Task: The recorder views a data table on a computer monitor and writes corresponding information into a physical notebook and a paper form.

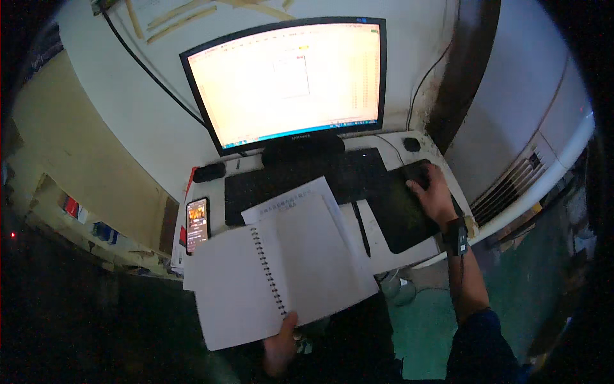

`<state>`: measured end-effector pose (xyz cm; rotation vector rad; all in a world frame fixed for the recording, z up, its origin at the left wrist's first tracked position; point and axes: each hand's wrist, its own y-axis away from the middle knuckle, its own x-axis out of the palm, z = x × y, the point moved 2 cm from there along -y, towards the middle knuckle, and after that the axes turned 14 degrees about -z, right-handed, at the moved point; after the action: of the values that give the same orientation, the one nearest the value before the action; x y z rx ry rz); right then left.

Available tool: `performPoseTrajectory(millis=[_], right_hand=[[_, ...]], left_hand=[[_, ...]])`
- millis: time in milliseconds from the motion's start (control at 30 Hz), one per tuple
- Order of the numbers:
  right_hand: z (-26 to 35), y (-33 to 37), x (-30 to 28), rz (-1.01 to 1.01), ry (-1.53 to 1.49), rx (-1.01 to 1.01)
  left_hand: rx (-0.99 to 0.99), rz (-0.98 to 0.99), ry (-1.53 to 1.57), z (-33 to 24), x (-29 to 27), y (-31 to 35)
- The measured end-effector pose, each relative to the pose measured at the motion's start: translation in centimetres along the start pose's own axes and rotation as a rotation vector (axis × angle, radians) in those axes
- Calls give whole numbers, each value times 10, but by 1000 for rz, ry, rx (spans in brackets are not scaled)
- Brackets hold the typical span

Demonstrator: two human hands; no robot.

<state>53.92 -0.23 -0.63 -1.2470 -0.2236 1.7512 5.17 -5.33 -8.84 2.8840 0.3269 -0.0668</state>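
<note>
My left hand (280,349) grips the lower edge of an open spiral notebook (313,262), its thumb on the page beside the wire binding and its other fingers underneath. The notebook's pages look blank, and it lies tilted over the front of the desk. A loose printed sheet (323,187) sticks out at the notebook's top. My right hand (437,195) rests over a dark computer mouse (416,171) on a black mouse pad (400,221); the hand hides part of the mouse. A wristband device (458,237) is on my right wrist.
A lit monitor (288,83) stands at the back, with a black keyboard (358,173) before it, partly under the papers. A phone (197,224) with its screen on lies at the left. A black pen (361,230) lies between notebook and mouse pad. Cables (153,70) run along the wall.
</note>
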Motion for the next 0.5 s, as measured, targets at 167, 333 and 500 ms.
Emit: performPoseTrajectory(millis=[167, 333, 500], right_hand=[[-12, 7, 17, 69, -161, -11], [-9, 5, 18, 89, -161, -78], [-13, 8, 26, 104, -103, -177]], left_hand=[[-98, 95, -48, 15, -11, 4], [-248, 337, 68, 181, -96, -47], [-211, 234, 64, 169, -103, -26]])
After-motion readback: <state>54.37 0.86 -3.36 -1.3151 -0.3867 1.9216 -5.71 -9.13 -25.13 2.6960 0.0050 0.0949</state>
